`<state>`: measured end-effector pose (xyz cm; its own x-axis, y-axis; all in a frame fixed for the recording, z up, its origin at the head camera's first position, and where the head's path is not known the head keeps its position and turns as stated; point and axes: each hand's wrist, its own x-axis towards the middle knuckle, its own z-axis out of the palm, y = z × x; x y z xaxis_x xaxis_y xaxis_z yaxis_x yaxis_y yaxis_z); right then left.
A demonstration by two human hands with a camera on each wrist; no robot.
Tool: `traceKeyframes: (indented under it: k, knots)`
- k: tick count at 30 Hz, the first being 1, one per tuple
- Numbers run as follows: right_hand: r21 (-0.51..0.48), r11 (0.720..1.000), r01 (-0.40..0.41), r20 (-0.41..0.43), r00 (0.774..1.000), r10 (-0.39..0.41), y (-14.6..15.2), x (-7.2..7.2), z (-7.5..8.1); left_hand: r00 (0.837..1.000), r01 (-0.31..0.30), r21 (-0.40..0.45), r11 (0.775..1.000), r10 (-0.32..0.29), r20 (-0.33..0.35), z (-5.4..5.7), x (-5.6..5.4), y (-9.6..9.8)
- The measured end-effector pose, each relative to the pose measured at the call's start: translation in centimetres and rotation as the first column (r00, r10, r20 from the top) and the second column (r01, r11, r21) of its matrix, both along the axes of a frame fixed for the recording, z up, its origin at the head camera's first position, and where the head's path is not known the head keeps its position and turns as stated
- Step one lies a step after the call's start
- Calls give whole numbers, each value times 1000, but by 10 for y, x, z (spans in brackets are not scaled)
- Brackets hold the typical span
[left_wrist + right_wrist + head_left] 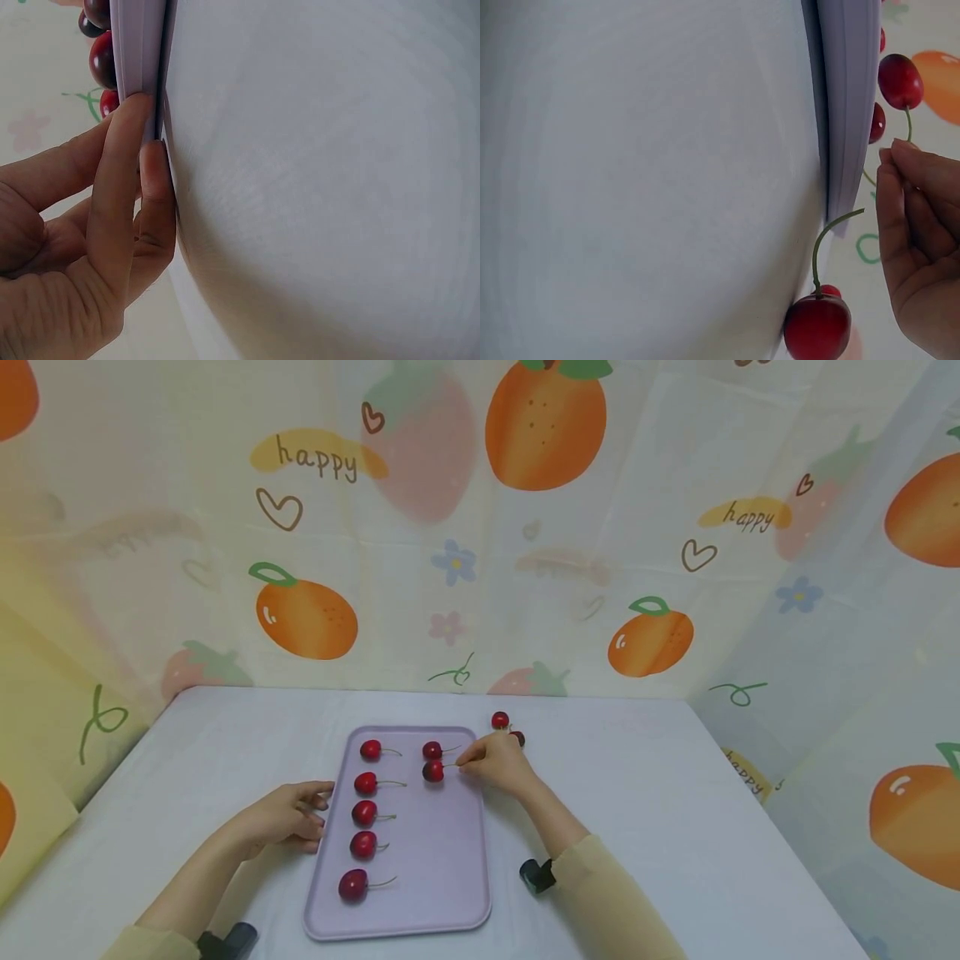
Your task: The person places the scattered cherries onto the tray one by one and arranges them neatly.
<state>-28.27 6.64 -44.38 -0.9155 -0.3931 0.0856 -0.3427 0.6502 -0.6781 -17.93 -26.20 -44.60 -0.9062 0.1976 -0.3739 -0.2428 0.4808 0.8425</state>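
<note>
My right hand (498, 764) pinches the stem of a dark red cherry (432, 771) over the right half of a lilac tray (427, 868). In the right wrist view this cherry (900, 81) hangs from the fingertips by its stem; whether it touches the tray, I cannot tell. Just behind it on the tray lies another cherry (431, 749). Down the tray's left side runs a column of several cherries (364, 813), stems pointing right. My left hand (281, 818) rests against the tray's left edge, its fingertips touching the rim (139, 52) in the left wrist view.
Two loose cherries (500, 720) lie on the white table (637, 793) beyond the tray's back right corner, one partly behind my right hand. A fruit-printed cloth (450, 610) hangs along the table's back edge.
</note>
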Motion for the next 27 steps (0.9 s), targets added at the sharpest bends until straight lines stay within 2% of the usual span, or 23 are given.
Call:
traceKeyframes:
  k: [8, 22, 27]
  knots:
    - [3, 1000, -18, 6, 1000, 18, -2, 0, -3, 1000, -11, 5, 1000, 11, 9, 0, 0, 0]
    - [36, 999, -30, 0, 1000, 30, -3, -1, -8, 1000, 24, 10, 1000, -24, -7, 1, -1, -2]
    - [60, 997, -42, -8, 999, 43, -4, 0, -7, 1000, 18, 7, 1000, -18, -3, 1, -1, -1]
